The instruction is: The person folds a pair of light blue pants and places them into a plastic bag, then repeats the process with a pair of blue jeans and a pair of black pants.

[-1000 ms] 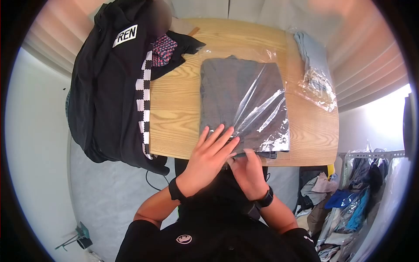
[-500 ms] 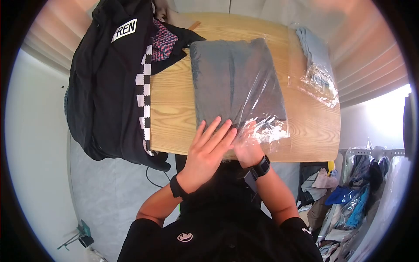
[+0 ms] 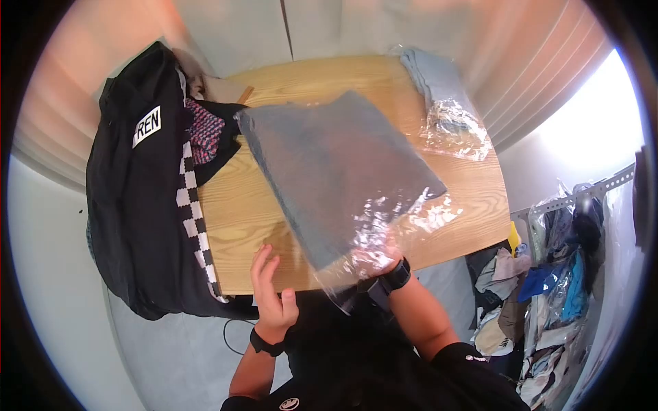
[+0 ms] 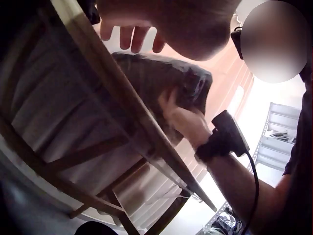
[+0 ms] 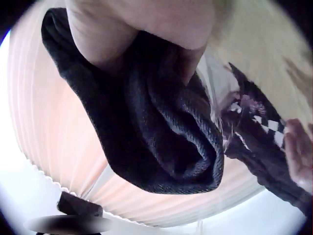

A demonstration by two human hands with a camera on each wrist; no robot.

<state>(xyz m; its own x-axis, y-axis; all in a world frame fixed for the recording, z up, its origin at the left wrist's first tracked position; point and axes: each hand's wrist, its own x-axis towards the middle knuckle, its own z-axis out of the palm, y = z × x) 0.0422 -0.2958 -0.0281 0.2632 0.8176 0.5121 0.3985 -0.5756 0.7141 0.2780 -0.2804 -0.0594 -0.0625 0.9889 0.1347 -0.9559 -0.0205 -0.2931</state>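
Note:
A folded grey denim garment in a clear plastic bag (image 3: 336, 164) slants over the table in the head view, its near end tilted toward the body. My right hand (image 3: 385, 257) grips that near end, partly seen through the shiny plastic. In the right wrist view, the thumb and fingers of this hand (image 5: 146, 24) close around the dark folded denim layers (image 5: 171, 142). Fingers spread and holding nothing, my left hand (image 3: 275, 305) hovers by the table's front edge, left of the bag. The left wrist view shows the right hand (image 4: 183, 120) against the garment's underside.
A black jacket with a checkered edge (image 3: 144, 205) hangs over the table's left side, beside a pink-and-blue patterned cloth (image 3: 204, 133). Another bagged light-blue garment (image 3: 439, 89) lies at the back right of the wooden table (image 3: 473, 198). Bagged clothes (image 3: 562, 294) fill the right side.
The bagged garment has gone from lying square on the table to turned and tilted. My right hand has slid under its near end; my left hand has come off it and moved left.

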